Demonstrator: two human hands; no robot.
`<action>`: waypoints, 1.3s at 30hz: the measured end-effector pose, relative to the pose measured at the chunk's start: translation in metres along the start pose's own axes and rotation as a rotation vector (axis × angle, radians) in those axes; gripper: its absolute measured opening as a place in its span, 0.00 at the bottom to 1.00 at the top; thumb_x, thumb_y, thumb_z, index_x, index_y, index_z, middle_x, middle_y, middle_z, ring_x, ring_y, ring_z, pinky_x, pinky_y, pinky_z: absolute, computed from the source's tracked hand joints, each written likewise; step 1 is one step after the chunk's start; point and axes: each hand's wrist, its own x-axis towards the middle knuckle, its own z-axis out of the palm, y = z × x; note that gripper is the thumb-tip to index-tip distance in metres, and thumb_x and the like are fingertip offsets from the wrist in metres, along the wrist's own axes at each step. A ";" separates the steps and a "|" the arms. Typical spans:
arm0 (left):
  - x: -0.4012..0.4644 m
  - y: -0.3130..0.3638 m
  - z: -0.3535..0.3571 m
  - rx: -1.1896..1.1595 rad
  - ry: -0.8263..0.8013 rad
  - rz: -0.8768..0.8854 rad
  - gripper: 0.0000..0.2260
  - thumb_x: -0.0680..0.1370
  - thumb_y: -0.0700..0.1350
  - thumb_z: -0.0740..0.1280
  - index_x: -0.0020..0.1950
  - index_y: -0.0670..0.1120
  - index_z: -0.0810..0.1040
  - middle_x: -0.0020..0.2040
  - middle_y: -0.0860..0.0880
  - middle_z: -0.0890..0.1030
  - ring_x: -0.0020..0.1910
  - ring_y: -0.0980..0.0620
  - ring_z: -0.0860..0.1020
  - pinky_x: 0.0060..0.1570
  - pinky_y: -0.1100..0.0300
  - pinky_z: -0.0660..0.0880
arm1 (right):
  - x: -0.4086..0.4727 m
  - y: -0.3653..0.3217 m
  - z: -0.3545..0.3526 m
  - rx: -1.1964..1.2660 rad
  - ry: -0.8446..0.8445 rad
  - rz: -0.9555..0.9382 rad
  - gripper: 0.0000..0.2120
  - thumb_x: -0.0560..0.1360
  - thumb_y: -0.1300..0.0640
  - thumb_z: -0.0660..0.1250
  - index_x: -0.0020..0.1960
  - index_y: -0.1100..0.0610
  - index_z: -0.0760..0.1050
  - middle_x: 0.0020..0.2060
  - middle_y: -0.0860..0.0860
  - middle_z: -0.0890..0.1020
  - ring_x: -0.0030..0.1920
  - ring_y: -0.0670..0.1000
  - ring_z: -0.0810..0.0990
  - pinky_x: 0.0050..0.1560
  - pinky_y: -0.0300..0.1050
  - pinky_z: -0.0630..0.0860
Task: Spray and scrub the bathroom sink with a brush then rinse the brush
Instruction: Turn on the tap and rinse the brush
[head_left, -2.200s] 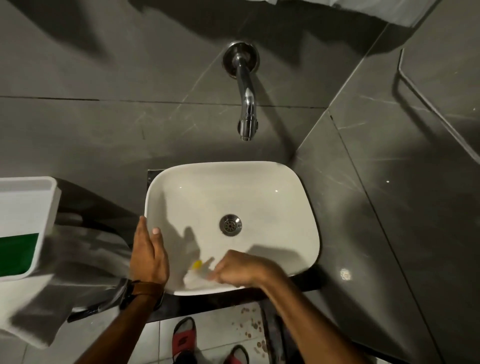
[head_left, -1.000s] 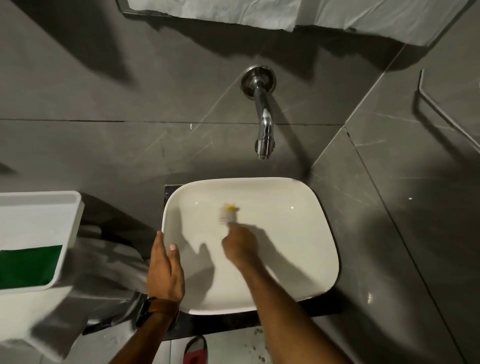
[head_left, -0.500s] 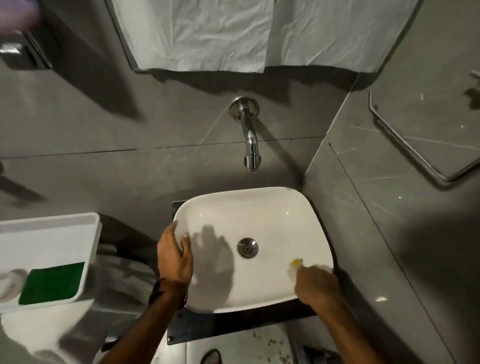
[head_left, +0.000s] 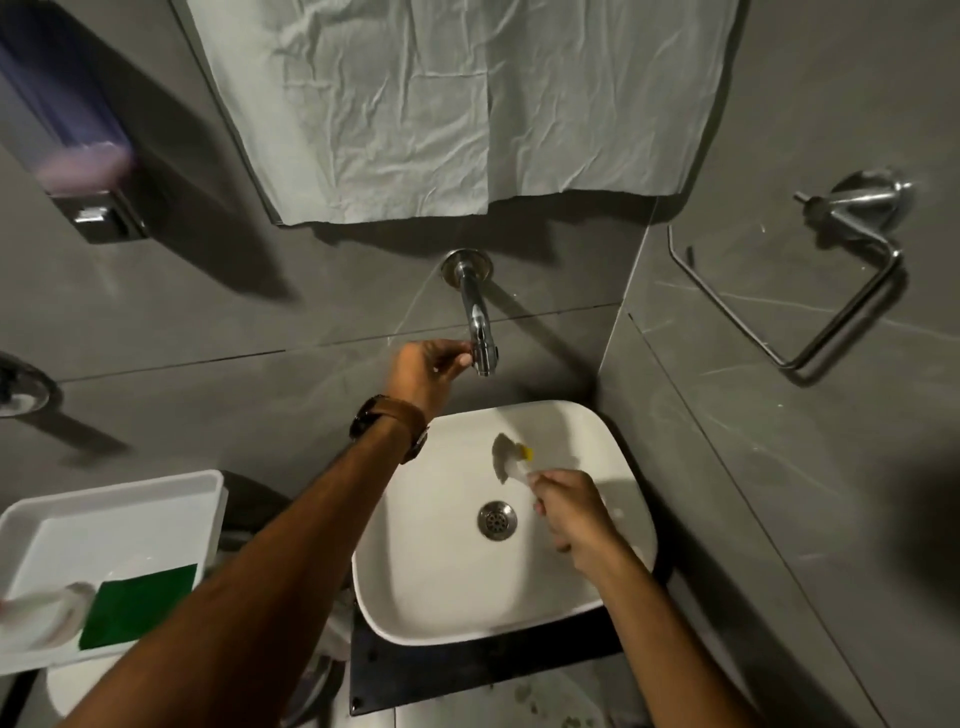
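The white rounded-square sink (head_left: 618, 457) stands on a dark slab, with its metal drain (head_left: 497, 520) in the middle. My right hand (head_left: 569, 512) grips a small white brush (head_left: 508, 464) with a yellow tip, held over the basin's far half under the chrome wall tap (head_left: 480, 332). My left hand (head_left: 428, 369), a brown watch on its wrist, reaches up and pinches the tap's end from the left. I see no water running.
A white tray (head_left: 111, 512) with a green pad (head_left: 139, 605) and a white item sits at the left. A soap dispenser (head_left: 67, 135) hangs top left, crumpled paper (head_left: 457, 98) covers the mirror, and a metal holder (head_left: 810, 270) is on the right wall.
My left hand left the sink's left rim and rose to the tap's end. My right hand moved the brush from the basin's right edge to under the tap.
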 end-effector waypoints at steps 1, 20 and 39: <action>0.000 0.001 0.001 0.019 0.007 -0.003 0.10 0.74 0.35 0.71 0.56 0.38 0.83 0.48 0.49 0.83 0.46 0.58 0.81 0.57 0.64 0.77 | 0.003 -0.009 0.001 0.039 0.004 0.003 0.09 0.80 0.56 0.65 0.46 0.58 0.82 0.30 0.52 0.75 0.20 0.45 0.63 0.23 0.35 0.55; 0.013 0.046 0.014 0.397 0.097 -0.119 0.13 0.68 0.58 0.76 0.40 0.50 0.83 0.30 0.55 0.80 0.30 0.60 0.77 0.27 0.68 0.67 | 0.017 -0.051 0.007 -0.105 0.049 -0.109 0.12 0.75 0.53 0.66 0.39 0.61 0.80 0.28 0.51 0.79 0.22 0.47 0.67 0.19 0.35 0.59; 0.027 0.040 -0.002 0.234 -0.111 -0.217 0.10 0.68 0.47 0.79 0.47 0.50 0.84 0.40 0.54 0.84 0.43 0.55 0.82 0.50 0.54 0.81 | 0.029 -0.083 -0.010 0.042 -0.057 -0.073 0.10 0.79 0.56 0.66 0.52 0.61 0.82 0.26 0.50 0.77 0.20 0.44 0.60 0.22 0.36 0.56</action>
